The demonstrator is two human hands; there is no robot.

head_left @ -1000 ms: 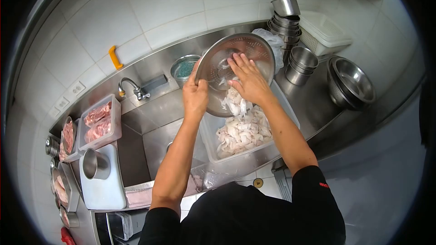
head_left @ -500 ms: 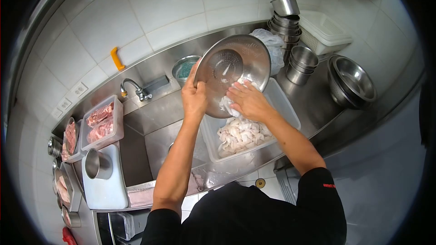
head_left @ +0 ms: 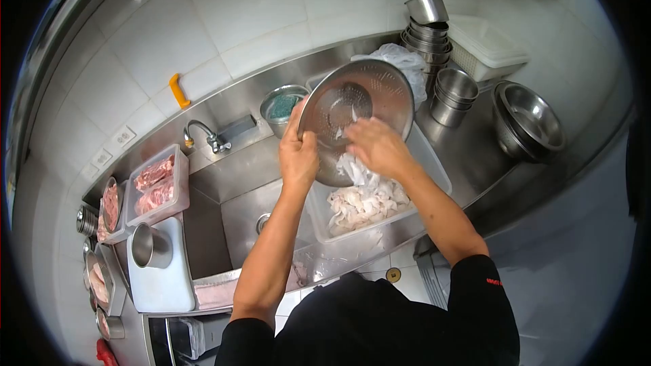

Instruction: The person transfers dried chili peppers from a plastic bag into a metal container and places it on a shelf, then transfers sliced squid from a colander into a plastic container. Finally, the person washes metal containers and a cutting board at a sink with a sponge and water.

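My left hand (head_left: 298, 161) is closed around the rim of a steel colander (head_left: 392, 85), which is tipped toward me over a clear plastic tub (head_left: 432, 156). Inside the bowl, my right hand (head_left: 380, 149) has its fingers stretched out, slightly blurred, near a few white scraps clinging to the perforated bottom. Below that hand, pale slippery raw pieces (head_left: 365, 207) lie heaped in the tub, some sliding over the colander's lower edge. I cannot tell what kind of meat or seafood they are.
On the left are a sink (head_left: 234, 224) with a faucet (head_left: 209, 134), tubs of red meat (head_left: 157, 183) and a white cutting board (head_left: 163, 285) bearing a steel cup (head_left: 151, 247). Stacked steel pots (head_left: 428, 47) and bowls (head_left: 532, 122) stand right; a bowl with a green scrubber (head_left: 281, 105) is behind.
My right hand has moved up inside the colander, toward its bottom. More white pieces have slid down off its edge onto the heap, leaving fewer in the bowl.
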